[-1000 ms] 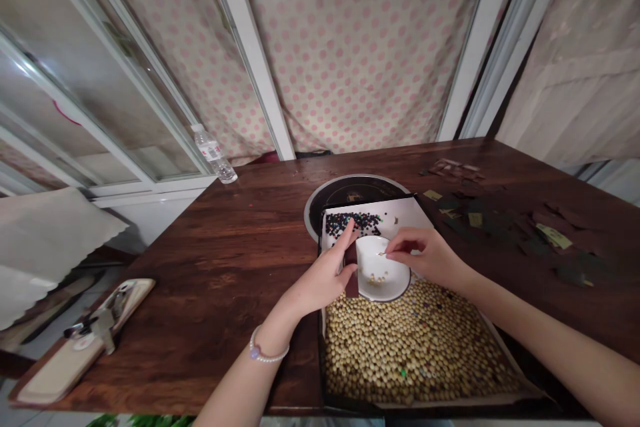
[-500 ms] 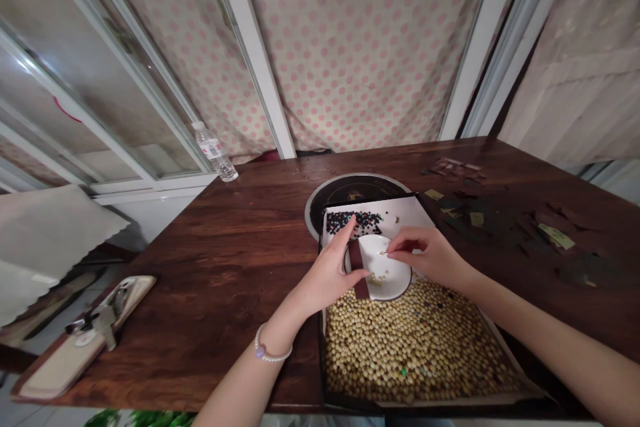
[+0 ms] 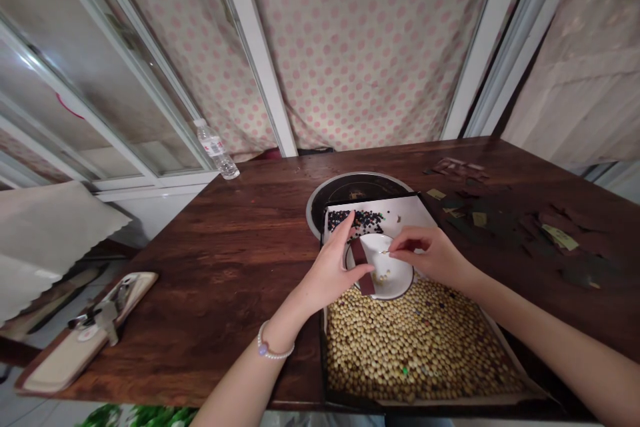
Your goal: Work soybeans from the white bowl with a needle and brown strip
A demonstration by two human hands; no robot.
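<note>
"Where is the white dish (image 3: 400, 273)?"
"It is seen within the tray (image 3: 407, 210), between dark beads (image 3: 371, 220) and pale beads (image 3: 420, 333), near both hands, maybe so less reaching is needed."
"And the fingers?"
"On the left hand (image 3: 327, 277), they are spread wide by a brown strip (image 3: 367, 285); whether it is gripped cannot be told. By the right hand (image 3: 430, 253), a tiny thing (image 3: 385, 252) is pinched over the dish, perhaps so it is caught if dropped."
</note>
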